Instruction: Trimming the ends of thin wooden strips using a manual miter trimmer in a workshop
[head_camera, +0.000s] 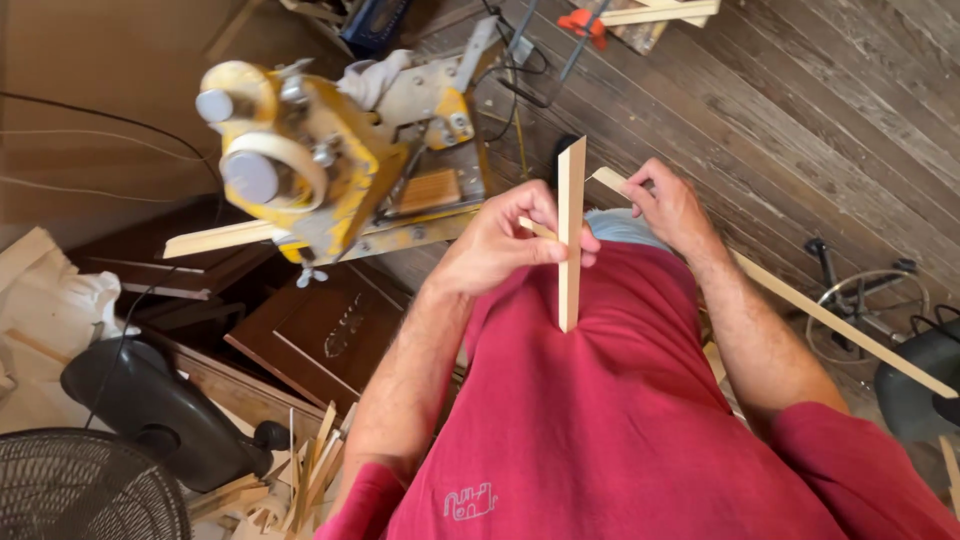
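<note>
My left hand (505, 238) is closed around a short pale wooden strip (571, 235), which stands upright in front of my red shirt (600, 420). My right hand (668, 205) pinches the near end of a long thin wooden strip (840, 325). That strip slants away to the lower right, past my forearm. The two strips nearly meet between my hands. I cannot tell whether they touch.
A yellow power tool (320, 170) with a wood slat under it sits to the left. Below it lie dark wooden panels (320, 330), a black fan (80, 490) and a heap of wood offcuts (300, 470). A metal wheel frame (865, 305) stands on the plank floor (820, 100).
</note>
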